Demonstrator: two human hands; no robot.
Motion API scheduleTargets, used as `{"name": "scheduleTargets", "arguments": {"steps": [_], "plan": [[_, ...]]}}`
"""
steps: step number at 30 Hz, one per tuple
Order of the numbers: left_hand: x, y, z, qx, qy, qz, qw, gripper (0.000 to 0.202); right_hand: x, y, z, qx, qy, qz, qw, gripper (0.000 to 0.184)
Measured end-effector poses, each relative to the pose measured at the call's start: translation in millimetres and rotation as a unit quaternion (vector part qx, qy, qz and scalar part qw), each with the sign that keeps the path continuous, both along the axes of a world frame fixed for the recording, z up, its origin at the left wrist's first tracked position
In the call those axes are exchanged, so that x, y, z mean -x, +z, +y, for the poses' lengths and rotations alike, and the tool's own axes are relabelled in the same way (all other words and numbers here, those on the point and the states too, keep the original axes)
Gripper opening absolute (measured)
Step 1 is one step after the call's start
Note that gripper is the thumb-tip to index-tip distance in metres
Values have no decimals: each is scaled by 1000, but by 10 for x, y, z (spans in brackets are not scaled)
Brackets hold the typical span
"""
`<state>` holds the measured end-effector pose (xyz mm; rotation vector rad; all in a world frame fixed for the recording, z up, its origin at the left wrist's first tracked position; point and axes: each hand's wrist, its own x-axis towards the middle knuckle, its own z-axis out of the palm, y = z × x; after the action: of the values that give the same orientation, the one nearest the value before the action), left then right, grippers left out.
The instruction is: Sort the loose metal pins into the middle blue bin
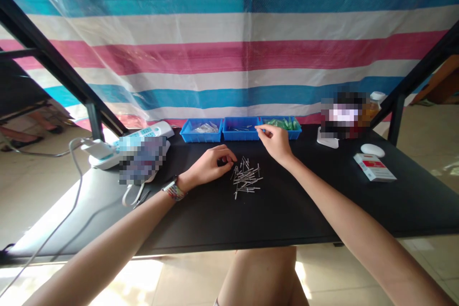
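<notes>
A loose pile of thin silver metal pins (pixel 246 179), some with a thicker pale section, lies on the black tabletop in front of me. My left hand (pixel 215 165) rests at the pile's left edge, fingers curled and thumb drawn in; whether anything is in them is too small to tell. Beyond the pile, my right hand (pixel 274 141) is pinched at the front right of the middle blue bin (pixel 242 136). What its fingertips hold, if anything, I cannot make out. A few thin pins lie inside that bin.
The left blue bin (pixel 201 137) holds clear plastic bits, the right blue bin (pixel 296 135) green pieces. At left are a power strip (pixel 158 130), cables and a blurred device (pixel 145 160). A red-and-white box (pixel 375 168), a white oval object (pixel 372 150) and a bottle (pixel 375 105) stand right.
</notes>
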<state>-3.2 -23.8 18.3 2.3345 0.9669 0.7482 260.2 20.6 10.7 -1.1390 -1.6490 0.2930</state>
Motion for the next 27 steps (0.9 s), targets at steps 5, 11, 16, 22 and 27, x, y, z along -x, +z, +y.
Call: {"name": "scheduleTargets", "arguments": {"steps": [5, 11, 16, 22, 27], "plan": [[8, -26, -3, -3, -40, 42, 998, 19, 8, -99, -151, 27, 24, -48, 998, 27], [3, -24, 12, -24, -37, 66, 997, 19, 151, -112, -278, 30, 75, -95, 992, 21], [16, -33, 33, -39, -29, 77, 996, 22, 158, -108, -307, 26, 92, -105, 990, 19], [39, -80, 78, -87, 4, 100, 991, 26, 160, -118, -324, 30, 114, -110, 987, 18], [98, -91, 142, -122, 24, 126, 984, 11, 170, -126, -332, 30, 122, -109, 986, 16]]}}
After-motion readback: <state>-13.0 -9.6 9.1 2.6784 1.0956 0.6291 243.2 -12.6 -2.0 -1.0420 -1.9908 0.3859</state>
